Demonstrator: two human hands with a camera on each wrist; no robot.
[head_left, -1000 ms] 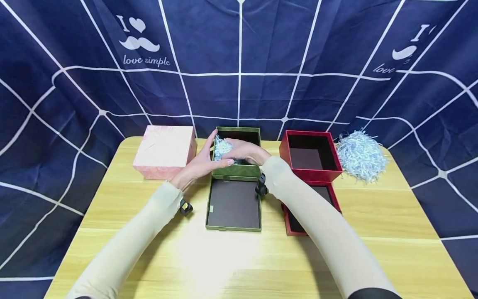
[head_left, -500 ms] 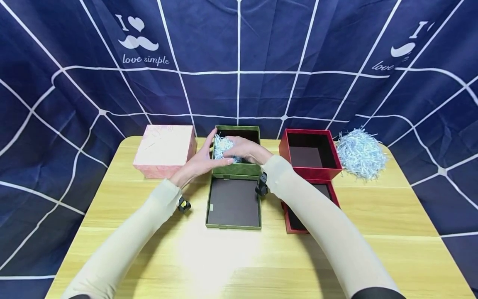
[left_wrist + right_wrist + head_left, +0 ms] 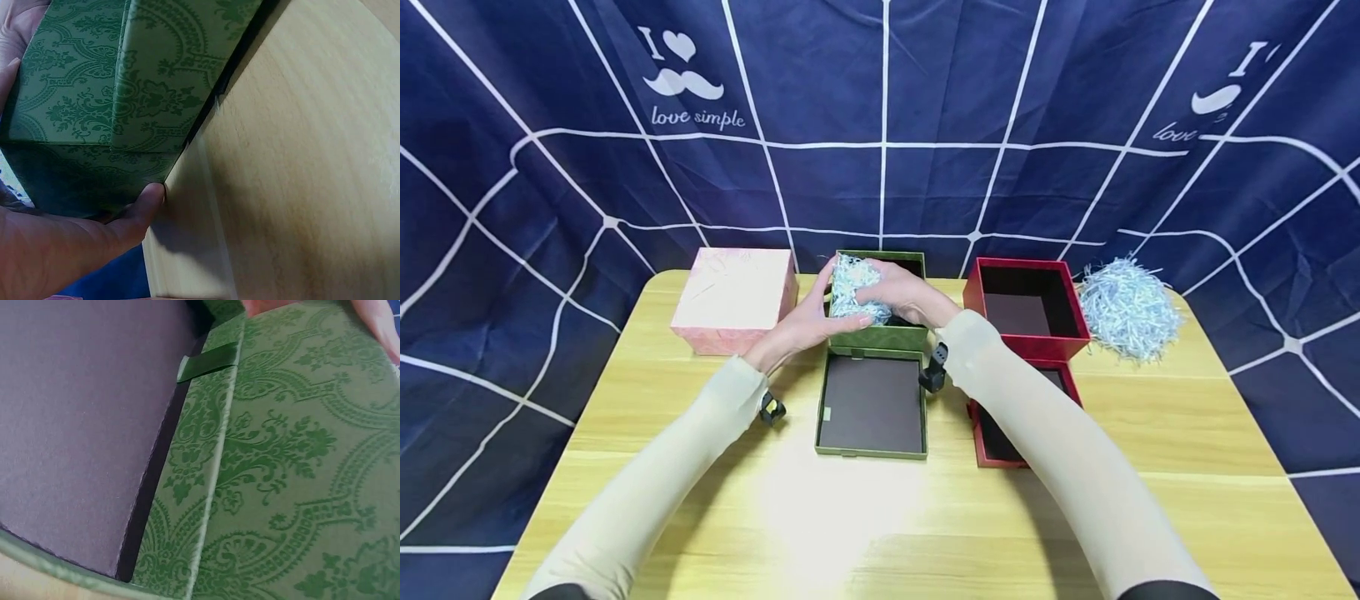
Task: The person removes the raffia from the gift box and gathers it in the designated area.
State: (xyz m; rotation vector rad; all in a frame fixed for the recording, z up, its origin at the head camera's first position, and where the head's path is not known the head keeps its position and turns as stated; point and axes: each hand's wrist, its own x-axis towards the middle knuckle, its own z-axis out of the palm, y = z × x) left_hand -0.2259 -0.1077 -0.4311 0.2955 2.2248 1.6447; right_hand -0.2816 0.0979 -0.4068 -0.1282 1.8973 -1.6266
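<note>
A green patterned box (image 3: 883,337) stands uncovered at the back middle of the table, its hinged lid (image 3: 871,404) lying flat toward the person. My left hand (image 3: 797,327) holds the box at its left side, thumb reaching over the front rim. In the left wrist view, a digit of that hand (image 3: 147,203) bears against the lower edge of the green wall (image 3: 75,94). From the right, my right hand (image 3: 910,293) reaches into the box, its fingers curled on a clump of pale blue shredded paper (image 3: 850,283). Some of those fingertips are hidden in the paper.
To the left stands a closed pink box (image 3: 733,292). An uncovered red box (image 3: 1033,342) is on the right, its lid (image 3: 996,442) partly under my right sleeve. Beyond it lies a round heap of blue shredded paper (image 3: 1131,310). A dark blue curtain (image 3: 940,192) hangs behind the table.
The shredded paper in the green box has spread and risen, showing more above the left rim. My right hand has shifted slightly right; my left hand keeps its place on the box.
</note>
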